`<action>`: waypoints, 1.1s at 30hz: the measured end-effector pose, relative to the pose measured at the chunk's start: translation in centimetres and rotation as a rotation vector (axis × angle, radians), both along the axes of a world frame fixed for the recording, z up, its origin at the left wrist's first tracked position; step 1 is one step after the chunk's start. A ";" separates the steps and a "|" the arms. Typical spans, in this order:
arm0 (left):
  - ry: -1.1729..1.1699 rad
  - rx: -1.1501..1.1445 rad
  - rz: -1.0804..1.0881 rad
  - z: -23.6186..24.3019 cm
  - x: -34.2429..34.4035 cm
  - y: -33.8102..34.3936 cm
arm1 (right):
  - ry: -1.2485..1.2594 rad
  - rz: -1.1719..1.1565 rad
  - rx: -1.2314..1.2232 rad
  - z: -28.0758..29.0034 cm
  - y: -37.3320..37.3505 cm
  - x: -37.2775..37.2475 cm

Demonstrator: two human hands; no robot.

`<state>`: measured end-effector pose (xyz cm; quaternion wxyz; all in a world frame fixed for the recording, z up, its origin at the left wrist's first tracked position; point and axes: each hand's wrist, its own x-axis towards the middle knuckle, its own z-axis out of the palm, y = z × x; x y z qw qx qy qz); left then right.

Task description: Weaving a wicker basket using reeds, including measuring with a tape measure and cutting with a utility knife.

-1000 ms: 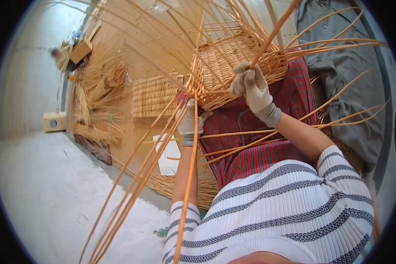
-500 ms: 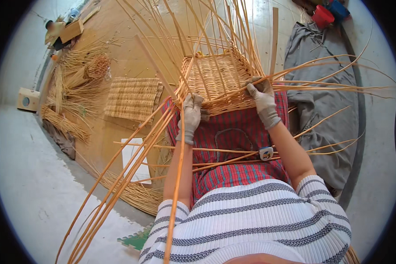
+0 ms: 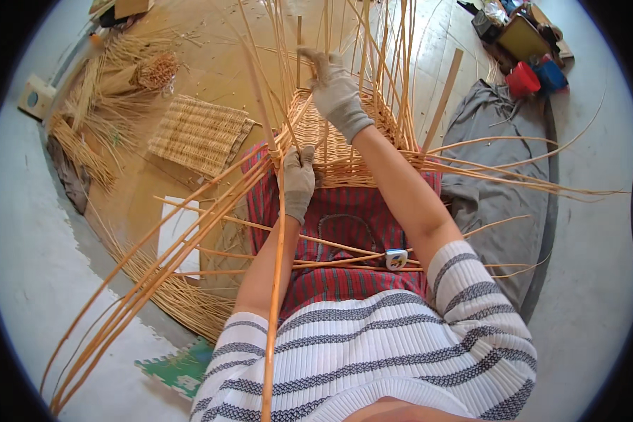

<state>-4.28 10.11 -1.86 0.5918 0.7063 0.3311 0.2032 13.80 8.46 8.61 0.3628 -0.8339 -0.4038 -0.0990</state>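
My left hand (image 3: 297,176), in a grey-white glove, is closed on willow rods (image 3: 280,165) at the front left corner of a partly woven basket (image 3: 334,169), which rests on a red checked cloth (image 3: 334,274). My right hand (image 3: 334,91), gloved too, reaches over the basket among tall upright stakes (image 3: 404,49); its fingers are bent together, but what they grip is unclear. Long rods fan out from the corners, some crossing my left forearm. A small white-and-blue object (image 3: 396,259), apparently a tape measure, lies among rods below the basket.
A flat woven panel (image 3: 197,133), straw bundles (image 3: 98,112) and a white sheet (image 3: 178,232) lie at left. Grey cloth (image 3: 499,225) is at right. Red (image 3: 522,79) and blue (image 3: 548,74) containers stand among clutter at upper right. A green mat (image 3: 176,369) is at lower left.
My right hand has left the basket's front right rim and risen leftward into the upright stakes. My left hand stays at the corner. The view has shifted, showing more of the upper right clutter.
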 end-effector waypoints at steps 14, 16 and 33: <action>0.022 -0.200 -0.179 0.6 0.0 0.7 | 0.823 0.411 0.923 -5.2 -17.5 -9.2; 0.033 -0.163 -0.079 0.9 0.5 0.2 | 0.909 0.358 1.075 -4.2 -16.6 -10.2; 0.036 0.403 -0.277 4.7 4.0 -4.9 | 0.736 -0.150 1.235 -6.9 -27.3 -9.4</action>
